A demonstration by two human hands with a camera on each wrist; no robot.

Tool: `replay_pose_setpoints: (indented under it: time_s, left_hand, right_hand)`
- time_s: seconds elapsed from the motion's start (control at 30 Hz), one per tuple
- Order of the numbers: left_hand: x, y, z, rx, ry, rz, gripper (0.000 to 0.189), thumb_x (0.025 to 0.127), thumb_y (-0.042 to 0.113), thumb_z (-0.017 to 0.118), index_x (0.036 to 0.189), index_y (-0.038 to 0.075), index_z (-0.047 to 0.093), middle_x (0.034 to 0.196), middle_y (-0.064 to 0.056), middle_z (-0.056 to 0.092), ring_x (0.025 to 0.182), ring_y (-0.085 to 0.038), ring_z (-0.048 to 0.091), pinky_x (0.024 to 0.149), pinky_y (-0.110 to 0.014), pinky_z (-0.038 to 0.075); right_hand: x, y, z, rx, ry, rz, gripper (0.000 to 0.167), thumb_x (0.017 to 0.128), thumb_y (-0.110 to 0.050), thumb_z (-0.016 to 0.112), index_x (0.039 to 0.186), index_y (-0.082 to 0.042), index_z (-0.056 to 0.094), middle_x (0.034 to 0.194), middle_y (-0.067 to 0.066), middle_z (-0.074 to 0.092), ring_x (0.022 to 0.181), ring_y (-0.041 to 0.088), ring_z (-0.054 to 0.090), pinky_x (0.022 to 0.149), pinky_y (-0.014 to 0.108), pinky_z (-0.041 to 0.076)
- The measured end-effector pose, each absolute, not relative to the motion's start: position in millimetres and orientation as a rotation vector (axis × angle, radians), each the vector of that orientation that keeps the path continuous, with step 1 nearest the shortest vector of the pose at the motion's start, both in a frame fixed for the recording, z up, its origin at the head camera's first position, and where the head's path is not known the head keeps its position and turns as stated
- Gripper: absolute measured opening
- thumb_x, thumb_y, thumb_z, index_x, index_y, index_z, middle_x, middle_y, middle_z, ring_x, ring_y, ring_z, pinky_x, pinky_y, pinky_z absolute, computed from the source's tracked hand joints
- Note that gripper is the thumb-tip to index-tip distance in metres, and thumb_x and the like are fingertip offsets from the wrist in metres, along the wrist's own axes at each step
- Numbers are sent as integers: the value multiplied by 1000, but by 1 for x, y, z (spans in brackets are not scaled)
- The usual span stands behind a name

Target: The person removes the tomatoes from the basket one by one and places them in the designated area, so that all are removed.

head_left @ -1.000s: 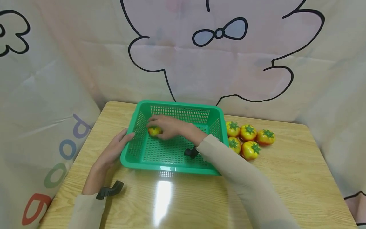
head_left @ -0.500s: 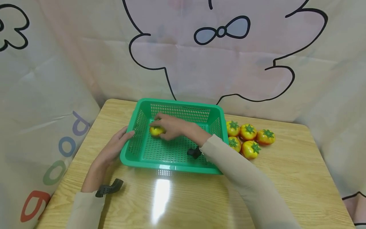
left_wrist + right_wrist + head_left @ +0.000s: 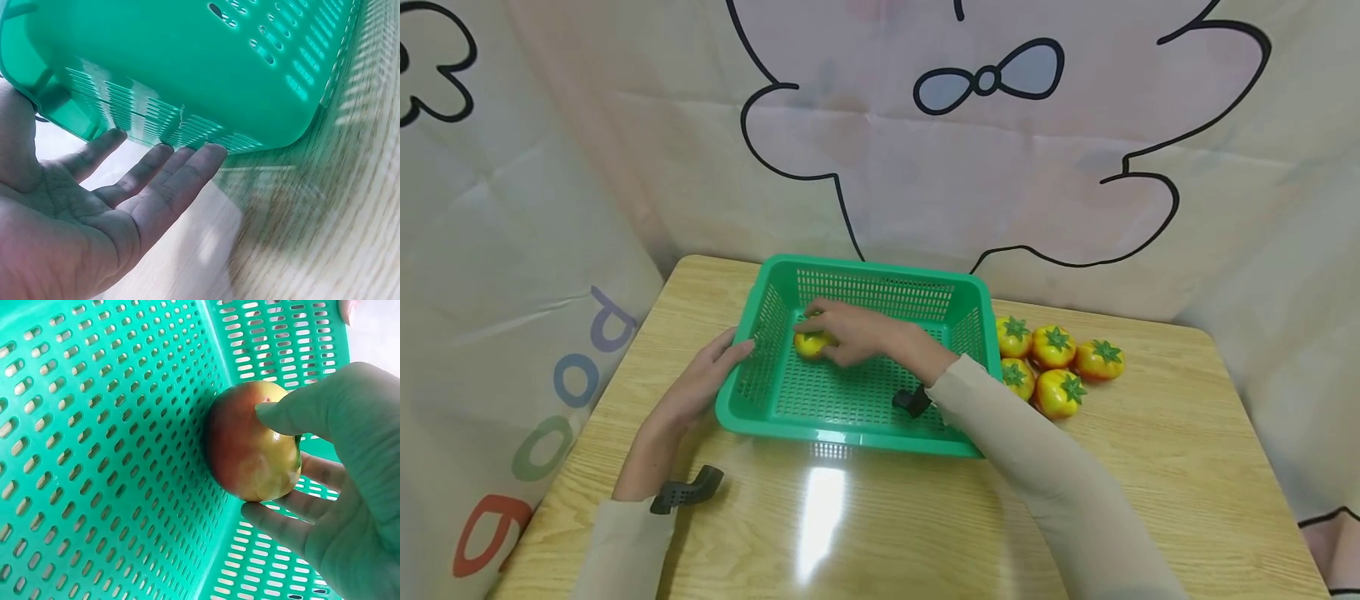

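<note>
A green plastic basket [image 3: 850, 443] with slotted walls stands on the wooden table. My left hand [image 3: 703, 383] holds its left side, the thumb over the rim and the fingertips [image 3: 215, 153] against the outer wall. Inside the basket, near its left wall, my right hand [image 3: 859, 333] grips a yellow and red tomato [image 3: 240, 444]. In the right wrist view the thumb lies on one side of it and the fingers curl round the other. The tomato's side touches or nearly touches the basket's slotted floor, and its green leafy top is mostly hidden by the hand.
Several similar tomatoes [image 3: 1054, 347] with green leafy tops sit close together against or just beside the basket's right side. A patterned cloth [image 3: 880, 192] hangs behind the table [image 3: 1157, 467]. Each wrist wears a black mount [image 3: 688, 490].
My right hand has shifted slightly to the right inside the basket, with the tomato moving along under it. My left hand stays at the rim, and the head view has tilted a little.
</note>
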State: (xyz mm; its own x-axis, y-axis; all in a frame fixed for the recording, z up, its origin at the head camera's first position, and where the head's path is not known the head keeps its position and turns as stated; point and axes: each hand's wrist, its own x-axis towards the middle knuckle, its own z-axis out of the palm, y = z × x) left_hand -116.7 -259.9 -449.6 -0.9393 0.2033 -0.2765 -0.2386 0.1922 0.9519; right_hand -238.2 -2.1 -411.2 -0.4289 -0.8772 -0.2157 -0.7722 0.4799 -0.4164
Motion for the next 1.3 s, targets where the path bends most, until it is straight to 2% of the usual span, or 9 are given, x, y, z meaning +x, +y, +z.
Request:
replay_pose_setpoints:
  time_s: [0.23,0.57,0.97,1.3]
  left_hand:
    - [-117,-261,-449,-28,2128,1808,68,114,47,42,169,11,23,154,-33,48,121,-31,70,92,-39,65]
    - [-117,-259,-448,-27,2132,1791,69,114,48,43,170,14,21,158,-31,46,128,-37,66,95,-37,63]
    - [-112,-257,-450,-80,2176,1757,69,113,50,43,169,12,24,156,-31,46,123,-32,66,92,-35,62]
    - [-113,-256,-443,-132,2191,1704,73,112,54,43,170,15,21,157,-28,45,113,-18,68,89,-32,62]
  right_hand:
    - [-238,-4,-409,-1376,2327,-361,53,102,-18,70,153,-13,57,159,15,49,140,27,55,120,39,48]
    - [-234,-2,-409,-1414,2341,-298,54,100,-17,72,153,-16,58,160,15,49,143,29,53,119,41,49]
    - [-228,7,-402,-1384,2397,-307,50,98,-19,76,147,-16,62,149,11,56,130,25,59,112,37,53]
    - [-221,24,-381,-1379,2475,-299,47,99,-24,74,144,-21,62,147,9,54,129,23,56,106,35,55]
